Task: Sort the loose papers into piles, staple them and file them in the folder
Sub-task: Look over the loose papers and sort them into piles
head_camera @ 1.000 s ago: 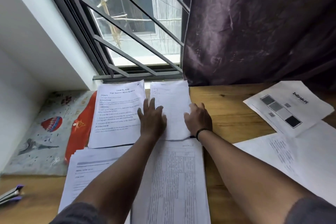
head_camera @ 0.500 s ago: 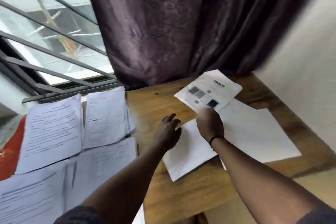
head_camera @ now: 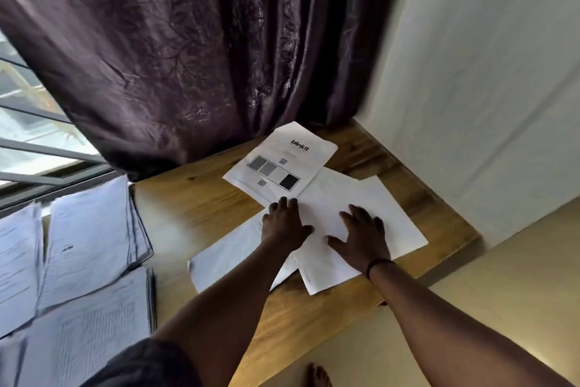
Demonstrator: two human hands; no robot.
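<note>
Left hand [head_camera: 284, 225] and right hand [head_camera: 364, 234] both lying flat, fingers spread, gripping nothing, pressing loose white sheets [head_camera: 370, 211] at the wooden desk's [head_camera: 194, 198] right end, Blinkit sheet [head_camera: 282, 159] touching beyond, printed paper piles [head_camera: 88, 248] lying left

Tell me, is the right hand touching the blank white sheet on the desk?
Touching. The head view shows the right hand lying flat, fingers spread, on the blank white sheet, with no gap visible beneath the palm.

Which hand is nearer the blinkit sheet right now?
Left. The left hand has fingertips at the blinkit sheet's near edge; the right hand lies flat on blank paper farther away.
</note>
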